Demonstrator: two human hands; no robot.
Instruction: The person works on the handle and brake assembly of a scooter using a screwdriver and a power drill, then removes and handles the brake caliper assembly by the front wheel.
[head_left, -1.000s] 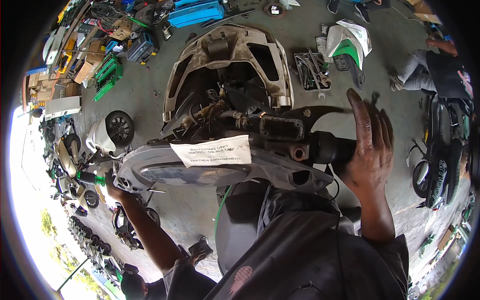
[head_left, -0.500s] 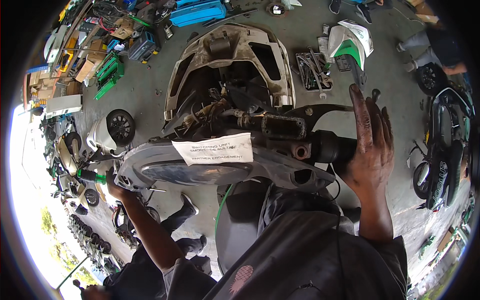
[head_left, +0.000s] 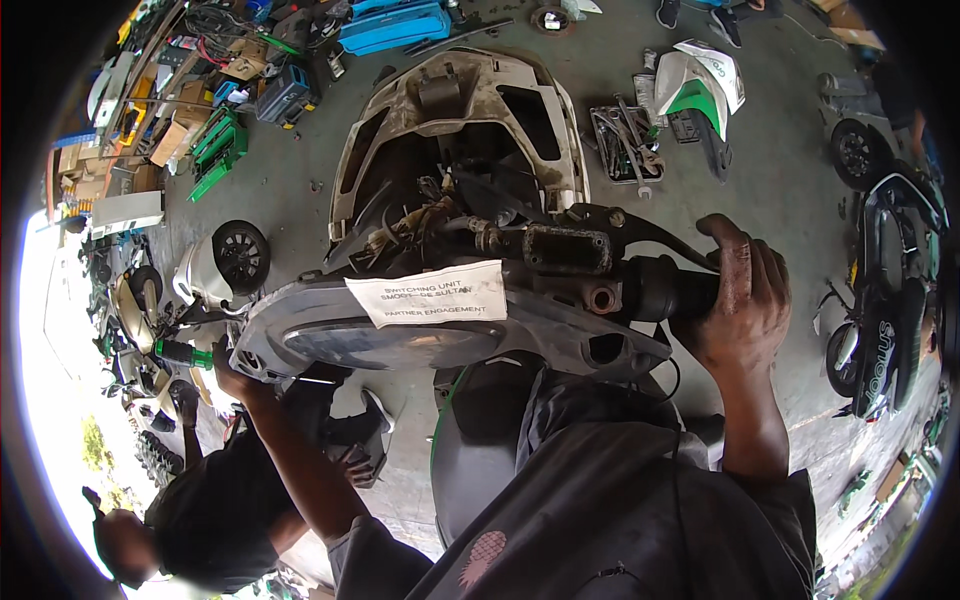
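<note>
A scooter's grey handlebar cover (head_left: 560, 325) lies across in front of me, with a paper label (head_left: 428, 293) stuck on it. My right hand (head_left: 742, 310) is closed at the right end, its palm against the black grip (head_left: 690, 296) and bent fingers over the tip of the black brake lever (head_left: 665, 236). A rusty brake fluid reservoir (head_left: 567, 251) sits open beside the lever. My left hand (head_left: 232, 372) is closed round the handlebar's left end; most of its fingers are hidden. A black-and-green grip (head_left: 185, 352) shows just beyond it.
The scooter's dirty white front panel (head_left: 440, 95) stands ahead. A tray of wrenches (head_left: 628, 145) and a white-green panel (head_left: 705, 80) lie on the floor to its right. At lower left a person (head_left: 215, 500) bends close to my left arm. A black scooter (head_left: 885, 300) is at right.
My right hand's fingers, stretched upward before, have bent down onto the brake lever. The person at lower left has moved further into view. My left hand has stayed in place.
</note>
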